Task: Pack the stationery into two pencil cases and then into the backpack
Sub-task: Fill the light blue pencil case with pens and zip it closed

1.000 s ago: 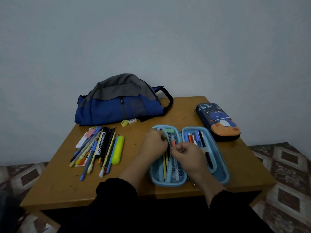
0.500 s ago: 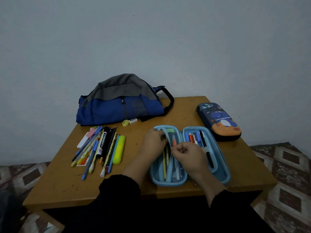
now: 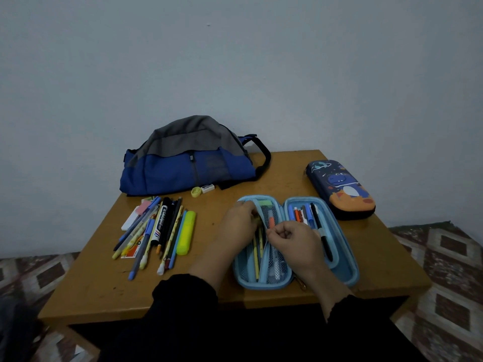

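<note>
An open light-blue pencil case (image 3: 347, 267) lies at the table's front edge. Its right half holds several pens, and an orange-tipped pen and a green eraser sit in the left half. My left hand (image 3: 239, 224) curls its fingers round the tops of two yellow pencils (image 3: 257, 254) in the left half. My right hand (image 3: 294, 242) pinches the edge of the mesh flap (image 3: 265, 253) between the halves. A closed dark-blue dinosaur pencil case (image 3: 339, 188) rests at the right. The blue-and-grey backpack (image 3: 188, 163) lies at the back. Loose pens and pencils (image 3: 159, 231) lie at the left.
A yellow highlighter (image 3: 187, 232) lies on the right side of the loose pile. A small yellow sharpener (image 3: 196, 191) and a white eraser (image 3: 207, 188) sit in front of the backpack. The wooden table (image 3: 104, 291) stands against a plain wall over a patterned floor.
</note>
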{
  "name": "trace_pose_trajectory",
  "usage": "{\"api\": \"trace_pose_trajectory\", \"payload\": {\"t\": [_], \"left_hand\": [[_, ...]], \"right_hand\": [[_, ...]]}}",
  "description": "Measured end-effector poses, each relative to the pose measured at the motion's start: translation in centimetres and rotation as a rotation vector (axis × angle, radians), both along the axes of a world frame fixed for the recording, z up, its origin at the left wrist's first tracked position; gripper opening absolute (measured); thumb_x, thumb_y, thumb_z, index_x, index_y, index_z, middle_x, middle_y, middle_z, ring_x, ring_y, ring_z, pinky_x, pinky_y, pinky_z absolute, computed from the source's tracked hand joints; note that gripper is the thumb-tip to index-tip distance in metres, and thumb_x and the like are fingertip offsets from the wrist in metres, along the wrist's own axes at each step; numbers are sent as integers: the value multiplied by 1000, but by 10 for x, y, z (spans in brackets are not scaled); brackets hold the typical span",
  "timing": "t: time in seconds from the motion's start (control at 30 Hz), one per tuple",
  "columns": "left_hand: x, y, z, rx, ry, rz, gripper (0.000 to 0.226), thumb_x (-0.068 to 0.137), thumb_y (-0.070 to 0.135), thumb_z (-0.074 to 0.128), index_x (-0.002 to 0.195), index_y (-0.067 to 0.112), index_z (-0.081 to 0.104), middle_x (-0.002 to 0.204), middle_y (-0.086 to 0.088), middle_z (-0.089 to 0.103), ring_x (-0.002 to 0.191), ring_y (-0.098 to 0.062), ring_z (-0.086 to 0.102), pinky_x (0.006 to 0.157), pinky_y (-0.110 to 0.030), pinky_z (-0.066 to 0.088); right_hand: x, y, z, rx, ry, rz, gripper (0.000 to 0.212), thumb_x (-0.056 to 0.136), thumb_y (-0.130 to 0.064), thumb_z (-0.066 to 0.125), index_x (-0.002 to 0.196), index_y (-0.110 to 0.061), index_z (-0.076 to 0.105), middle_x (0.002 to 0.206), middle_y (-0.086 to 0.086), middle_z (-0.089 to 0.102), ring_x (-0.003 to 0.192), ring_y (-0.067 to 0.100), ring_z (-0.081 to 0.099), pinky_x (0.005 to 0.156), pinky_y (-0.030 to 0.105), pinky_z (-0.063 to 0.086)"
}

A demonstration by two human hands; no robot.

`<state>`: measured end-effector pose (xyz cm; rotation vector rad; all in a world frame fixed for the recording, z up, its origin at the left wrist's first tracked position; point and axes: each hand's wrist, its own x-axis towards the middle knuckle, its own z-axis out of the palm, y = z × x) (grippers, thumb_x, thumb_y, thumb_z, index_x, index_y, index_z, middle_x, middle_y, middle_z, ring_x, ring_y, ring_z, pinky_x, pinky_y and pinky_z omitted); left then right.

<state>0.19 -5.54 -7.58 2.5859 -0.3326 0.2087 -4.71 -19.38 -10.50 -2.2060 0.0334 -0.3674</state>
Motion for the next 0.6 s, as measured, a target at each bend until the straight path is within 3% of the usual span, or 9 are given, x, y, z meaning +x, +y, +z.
{"api": "trace_pose_trajectory", "payload": {"t": [0.13, 0.33, 0.5, 0.6], "left_hand": [[-2, -2, -2, -29, -51, 15, 22, 93, 15, 54, 114, 13, 61, 112, -5, 57, 97, -18, 55, 71, -23, 38], [-5, -5, -3, -16, -85, 54, 17, 88, 6, 50, 100, 7, 63, 103, -7, 57, 87, -19, 55, 66, -24, 39], [-5, -8, -9, 133, -111, -6, 18, 91, 4, 45, 101, 9, 59, 103, -9, 53, 87, -21, 52, 65, -27, 36], [0, -4, -1, 96, -47, -33, 23, 90, 3, 46, 99, 10, 66, 100, -7, 59, 86, -18, 54, 67, -27, 43]], "right_hand": [[1, -1, -2, 3, 1, 7, 34, 83, -35, 67, 61, -9, 60, 58, 7, 58, 58, 19, 55, 76, 45, 51], [3, -1, -4, 26, 11, 3, 34, 82, -37, 67, 61, -11, 59, 58, 4, 58, 61, 18, 55, 80, 49, 50], [2, 0, -3, 29, 8, 2, 33, 83, -34, 68, 60, -12, 60, 57, 3, 58, 59, 15, 54, 81, 50, 49], [2, -1, -1, 11, -8, 3, 34, 83, -33, 68, 59, -12, 59, 53, 1, 55, 56, 14, 53, 77, 47, 51]]}}
